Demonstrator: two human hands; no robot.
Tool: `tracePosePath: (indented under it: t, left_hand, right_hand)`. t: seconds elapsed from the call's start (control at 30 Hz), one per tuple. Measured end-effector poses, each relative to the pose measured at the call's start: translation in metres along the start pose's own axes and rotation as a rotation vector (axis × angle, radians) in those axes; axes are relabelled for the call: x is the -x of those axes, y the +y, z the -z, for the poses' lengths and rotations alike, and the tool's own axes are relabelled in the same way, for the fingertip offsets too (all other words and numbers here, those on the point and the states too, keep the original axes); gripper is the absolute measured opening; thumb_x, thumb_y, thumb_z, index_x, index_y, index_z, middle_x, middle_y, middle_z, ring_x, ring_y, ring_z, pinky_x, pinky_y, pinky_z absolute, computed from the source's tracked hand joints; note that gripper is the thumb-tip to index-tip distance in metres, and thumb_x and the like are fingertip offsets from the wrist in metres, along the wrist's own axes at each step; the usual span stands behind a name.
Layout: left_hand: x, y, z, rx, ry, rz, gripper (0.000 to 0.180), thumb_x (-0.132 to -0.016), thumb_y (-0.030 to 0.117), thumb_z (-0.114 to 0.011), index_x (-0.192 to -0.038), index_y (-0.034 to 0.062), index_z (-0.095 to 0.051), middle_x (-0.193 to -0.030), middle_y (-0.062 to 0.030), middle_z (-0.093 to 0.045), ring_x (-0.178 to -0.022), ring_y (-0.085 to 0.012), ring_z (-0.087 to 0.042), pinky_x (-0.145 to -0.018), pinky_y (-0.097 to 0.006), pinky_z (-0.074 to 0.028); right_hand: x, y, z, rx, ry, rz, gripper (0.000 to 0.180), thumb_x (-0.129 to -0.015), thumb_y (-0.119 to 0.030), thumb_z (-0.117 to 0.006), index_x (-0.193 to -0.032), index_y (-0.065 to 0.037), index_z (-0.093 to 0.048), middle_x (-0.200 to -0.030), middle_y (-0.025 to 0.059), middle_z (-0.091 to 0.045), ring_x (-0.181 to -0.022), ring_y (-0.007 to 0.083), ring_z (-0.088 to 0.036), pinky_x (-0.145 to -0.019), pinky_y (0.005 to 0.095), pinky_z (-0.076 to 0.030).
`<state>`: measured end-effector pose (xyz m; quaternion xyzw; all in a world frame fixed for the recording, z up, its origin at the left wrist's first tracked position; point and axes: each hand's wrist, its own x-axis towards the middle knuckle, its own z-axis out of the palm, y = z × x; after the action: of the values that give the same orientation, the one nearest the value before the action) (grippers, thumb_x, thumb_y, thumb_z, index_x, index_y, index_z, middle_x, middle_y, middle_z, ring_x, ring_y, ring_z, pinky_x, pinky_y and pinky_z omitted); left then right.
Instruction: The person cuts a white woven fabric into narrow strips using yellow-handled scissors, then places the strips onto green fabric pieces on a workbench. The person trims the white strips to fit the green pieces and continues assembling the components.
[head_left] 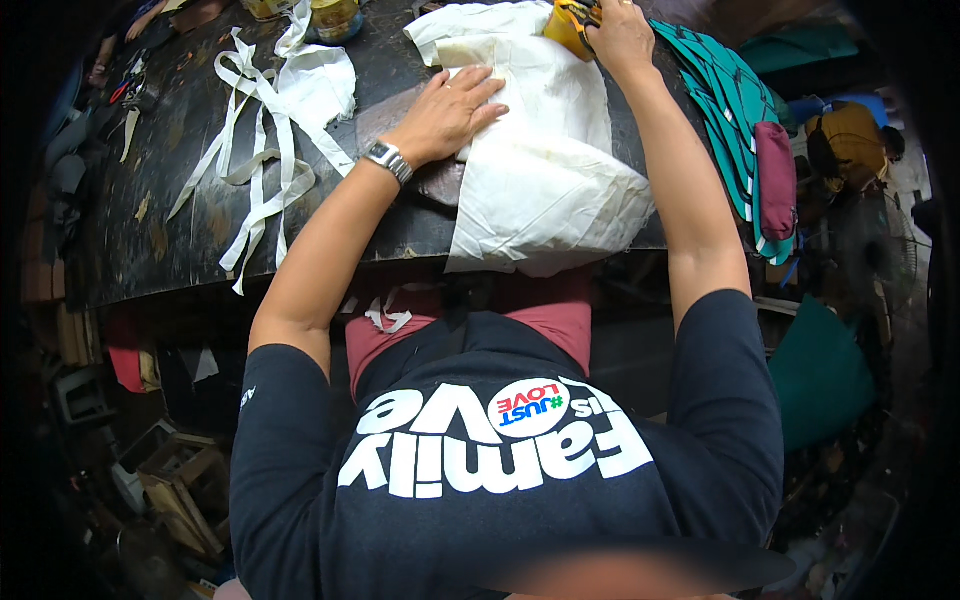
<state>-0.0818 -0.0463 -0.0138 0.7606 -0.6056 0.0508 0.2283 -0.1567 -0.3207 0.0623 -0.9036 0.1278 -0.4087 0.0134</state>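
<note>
**Fingers spread on cream fabric, yellow tool gripped at the far edge**

Fingers of the left hand were laid flat and slightly spread, pressed onto the stack of cream fabric, with nothing gripped. A metal wristwatch was worn on that wrist. Fingers of the right hand were curled around a yellow handheld tool, which was held at the far end of the fabric; what kind of tool it was could not be told. The fabric was spread on a dark worn worktable, its near end draped over the table's edge. White fabric strips were scattered on the table well to the left. Teal cut pieces were stacked just beside the right forearm, and a maroon pouch was laid on them.
</note>
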Motion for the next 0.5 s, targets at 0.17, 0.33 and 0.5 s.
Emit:
tracePosePath:
  t: [0.17,0.33,0.5]
  left_hand:
    - [-0.027,-0.005,0.0,0.116,0.181,0.038,0.043,-0.1,0.04,-0.051,-0.13,0.0118,-0.06,-0.142,-0.0165,-0.051,-0.13,-0.0336,-0.049,-0.106,-0.049,-0.038]
    - [0.01,0.029,0.034,0.345,0.224,0.257,0.042,-0.091,0.029,-0.067,-0.126,0.008,-0.061,-0.114,-0.017,-0.065,-0.103,-0.0338,-0.064,-0.088,-0.039,-0.051]
    - [0.089,0.089,0.054,0.298,0.149,0.321,0.045,-0.084,0.021,-0.074,-0.125,0.0067,-0.062,-0.104,-0.0149,-0.068,-0.095,-0.0313,-0.064,-0.086,-0.039,-0.051]
  right_hand:
    - [-0.035,0.025,-0.04,0.032,-0.017,-0.046,0.02,-0.083,-0.031,-0.069,-0.098,-0.018,-0.07,-0.09,0.0159,-0.065,-0.086,0.0374,-0.065,-0.076,0.0474,-0.053]
    - [-0.05,0.032,-0.021,-0.061,-0.095,-0.079,0.03,-0.08,-0.031,-0.072,-0.097,-0.009,-0.063,-0.096,0.0225,-0.067,-0.094,0.0395,-0.066,-0.079,0.0455,-0.053]
    - [-0.011,0.0,0.039,-0.41,-0.197,-0.378,0.02,-0.083,-0.02,-0.071,-0.092,-0.005,-0.06,-0.081,0.0164,-0.067,-0.082,0.0258,-0.069,-0.07,0.0361,-0.053]
